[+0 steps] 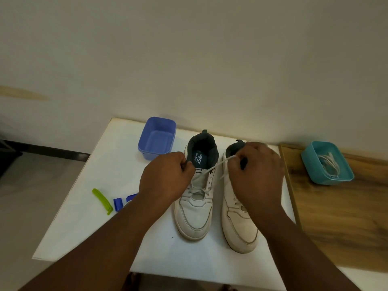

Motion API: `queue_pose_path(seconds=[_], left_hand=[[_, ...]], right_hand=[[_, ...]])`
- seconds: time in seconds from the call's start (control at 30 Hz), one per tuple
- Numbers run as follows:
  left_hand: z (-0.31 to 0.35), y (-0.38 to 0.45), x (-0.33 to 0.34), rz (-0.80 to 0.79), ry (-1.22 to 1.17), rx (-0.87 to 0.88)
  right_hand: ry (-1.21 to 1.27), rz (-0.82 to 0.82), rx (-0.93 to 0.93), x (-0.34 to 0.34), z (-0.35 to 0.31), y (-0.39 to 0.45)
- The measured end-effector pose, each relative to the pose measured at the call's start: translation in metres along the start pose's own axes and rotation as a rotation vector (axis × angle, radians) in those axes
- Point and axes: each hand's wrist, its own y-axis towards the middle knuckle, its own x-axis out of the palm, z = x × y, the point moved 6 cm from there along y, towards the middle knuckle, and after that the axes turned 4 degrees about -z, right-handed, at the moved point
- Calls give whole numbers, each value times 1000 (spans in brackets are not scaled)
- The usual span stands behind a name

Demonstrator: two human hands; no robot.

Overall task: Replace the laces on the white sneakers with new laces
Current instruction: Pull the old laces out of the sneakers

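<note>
Two white sneakers stand side by side on the white table (88,227), toes toward me. The left sneaker (195,215) has a white lace (212,168) threaded through its lower eyelets. My left hand (165,179) is curled at that sneaker's left upper edge and grips the lace end there. My right hand (256,175) pinches the other lace end, pulled taut up and to the right. It covers much of the right sneaker (239,229), whose lacing is mostly hidden.
A blue tub (156,138) stands at the table's back left. A teal tub (327,162) with white laces inside sits on a wooden board (336,223) at the right. A green clip (102,201) and a blue clip (118,203) lie left of my left forearm.
</note>
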Motion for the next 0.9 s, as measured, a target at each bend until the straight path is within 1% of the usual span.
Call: queue_pose_path(seconds=[0.03, 0.1, 0.13, 0.27, 0.3, 0.37, 0.43, 0.5, 0.57, 0.6, 0.67, 0.73, 0.83, 0.9], left_hand=[[1, 0, 0, -2, -5, 1], [1, -1, 0, -5, -13, 5], [2, -1, 1, -7, -17, 7], [3, -1, 3, -5, -17, 6], [2, 0, 3, -10, -17, 2], [0, 0, 4, -13, -18, 1], [0, 0, 4, -9, -19, 9], [1, 0, 4, -6, -18, 13], [1, 0, 4, -9, -23, 13], [2, 0, 5, -13, -28, 10], [2, 0, 5, -23, -39, 2], [2, 0, 5, -23, -38, 3], [1, 0, 4, -21, -40, 1], [1, -1, 4, -15, -35, -3]], right_hand=[[-23, 13, 39, -2, 7, 1], [-67, -59, 63, 7, 12, -2], [-55, -113, 33, 16, 8, -6], [21, -267, -270, 44, -32, -21], [11, -299, -305, 49, -38, -24], [4, -345, -295, 55, -40, -26], [23, -300, -249, 50, -33, -22], [63, -183, -184, 36, -21, -14], [205, -76, -95, 20, -10, -7], [351, -50, -27, 14, -6, -5], [676, -46, 166, 9, -1, -3], [906, 7, 300, 4, 2, -4], [1177, 129, 396, -4, 8, -3], [1241, 161, 393, -6, 14, 0]])
